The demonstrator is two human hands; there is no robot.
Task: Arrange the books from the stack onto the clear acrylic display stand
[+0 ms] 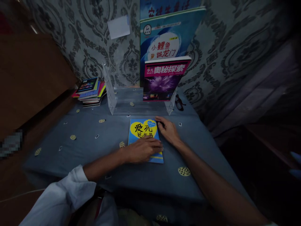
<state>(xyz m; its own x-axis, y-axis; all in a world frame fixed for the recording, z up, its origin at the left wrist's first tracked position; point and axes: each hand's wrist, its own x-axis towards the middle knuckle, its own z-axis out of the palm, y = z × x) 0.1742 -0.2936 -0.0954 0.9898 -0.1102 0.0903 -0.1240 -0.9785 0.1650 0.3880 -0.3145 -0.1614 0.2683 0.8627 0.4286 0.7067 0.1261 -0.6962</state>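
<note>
A blue book (pixel 134 125) with a yellow heart and black characters on its cover lies flat on the cloth-covered table. My left hand (pixel 143 149) rests across the lower half of that cover, fingers stretched toward the right edge and slightly blurred. At the book's upper right corner is my right hand (pixel 168 129), thumb apart from the fingers, fingertips at or close to the edge; whether they touch it I cannot tell. Just behind stands a clear tiered display rack (pixel 136 110). On its right side lean a purple book (pixel 162 83) and taller blue books (pixel 183 40).
Several stacked books (pixel 90 92) sit at the table's back left. Dark-framed glasses (pixel 180 103) lie right of the rack. A patterned wall (pixel 127 59) rises behind, with a white card (pixel 119 27) on it. The patterned blue tablecloth (pixel 94 150) hangs over the front edge.
</note>
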